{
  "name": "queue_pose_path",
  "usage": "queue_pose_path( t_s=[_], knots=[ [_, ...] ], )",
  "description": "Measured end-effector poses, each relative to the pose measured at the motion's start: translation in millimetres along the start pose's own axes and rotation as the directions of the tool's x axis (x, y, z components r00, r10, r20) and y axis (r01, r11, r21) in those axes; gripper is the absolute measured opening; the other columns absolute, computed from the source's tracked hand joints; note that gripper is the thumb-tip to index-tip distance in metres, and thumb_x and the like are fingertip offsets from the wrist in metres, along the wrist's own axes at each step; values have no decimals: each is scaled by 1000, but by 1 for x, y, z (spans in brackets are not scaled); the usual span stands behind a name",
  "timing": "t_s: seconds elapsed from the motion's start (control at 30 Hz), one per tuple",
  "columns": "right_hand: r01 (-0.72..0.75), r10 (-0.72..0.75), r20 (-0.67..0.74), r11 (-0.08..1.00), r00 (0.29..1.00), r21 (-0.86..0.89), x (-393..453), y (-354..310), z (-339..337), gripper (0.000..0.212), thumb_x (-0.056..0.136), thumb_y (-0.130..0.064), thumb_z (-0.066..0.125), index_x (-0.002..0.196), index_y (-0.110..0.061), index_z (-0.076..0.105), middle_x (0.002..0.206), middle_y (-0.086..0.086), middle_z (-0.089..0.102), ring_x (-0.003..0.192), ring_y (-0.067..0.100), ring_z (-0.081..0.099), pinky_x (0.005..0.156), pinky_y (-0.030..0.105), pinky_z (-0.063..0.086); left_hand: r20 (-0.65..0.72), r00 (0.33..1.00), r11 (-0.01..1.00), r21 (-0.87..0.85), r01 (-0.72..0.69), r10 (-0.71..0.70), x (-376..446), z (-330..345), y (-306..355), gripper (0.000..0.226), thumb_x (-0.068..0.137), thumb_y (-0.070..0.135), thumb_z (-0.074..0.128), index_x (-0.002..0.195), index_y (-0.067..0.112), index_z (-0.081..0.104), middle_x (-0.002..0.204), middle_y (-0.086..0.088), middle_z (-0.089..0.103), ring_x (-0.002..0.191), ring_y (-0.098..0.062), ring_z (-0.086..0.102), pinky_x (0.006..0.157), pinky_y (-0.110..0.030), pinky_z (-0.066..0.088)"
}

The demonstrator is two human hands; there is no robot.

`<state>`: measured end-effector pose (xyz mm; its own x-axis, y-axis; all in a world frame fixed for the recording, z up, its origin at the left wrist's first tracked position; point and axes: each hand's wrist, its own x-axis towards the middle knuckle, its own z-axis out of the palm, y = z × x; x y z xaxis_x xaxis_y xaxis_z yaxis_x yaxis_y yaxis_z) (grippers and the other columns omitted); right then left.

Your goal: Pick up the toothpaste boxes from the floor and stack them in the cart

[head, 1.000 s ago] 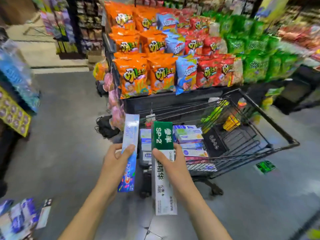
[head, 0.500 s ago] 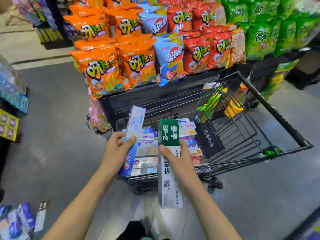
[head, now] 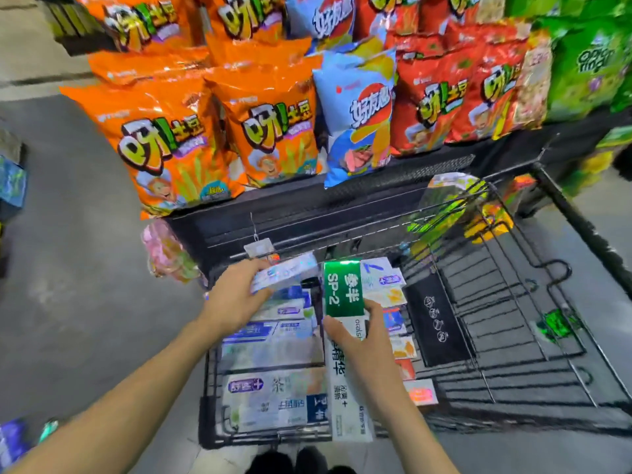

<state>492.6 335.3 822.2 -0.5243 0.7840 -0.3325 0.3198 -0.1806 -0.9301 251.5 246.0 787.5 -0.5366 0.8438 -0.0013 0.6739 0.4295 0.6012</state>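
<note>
Each hand grips a box over the cart (head: 581,213): left hand (head: 236,302) pale box (head: 284,273), right hand (head: 362,340) green-and-white box (head: 343,323); next, I'd say, laying them flat on the stacked boxes (head: 270,381)

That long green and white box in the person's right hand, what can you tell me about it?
The long green and white toothpaste box looks like printed cardboard: a glossy green far end marked "SP-2", and a white near part with dark lettering. It appears closed and undamaged. The right hand grips it around the middle, thumb on the printed face. It is held lengthwise, pointing away from the person, over the near end of the black wire shopping cart, above the toothpaste boxes already stacked there.
</note>
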Motion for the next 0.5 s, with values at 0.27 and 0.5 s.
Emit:
queue_pose_path(
  t_s=[0.27,0.5],
  knots=[
    [-51,59,105,996,993,-75,80,49,-3,64,65,-66,79,117,-54,46,109,-21,72,102,2,67,86,27,50,112,993,960,273,-68,39,63,60,-52,41,84,15,77,123,10,67,116,-11,69,104,-38,60,89,-43,47],
    [-75,100,158,984,982,-160,124,110,-6,72,67,-74,77,125,-46,46,116,-16,70,110,5,64,93,26,51,87,989,907,395,-144,119,81,119,-80,37,79,10,67,114,1,68,104,-20,70,91,-43,62,77,-45,52]
  ],
)
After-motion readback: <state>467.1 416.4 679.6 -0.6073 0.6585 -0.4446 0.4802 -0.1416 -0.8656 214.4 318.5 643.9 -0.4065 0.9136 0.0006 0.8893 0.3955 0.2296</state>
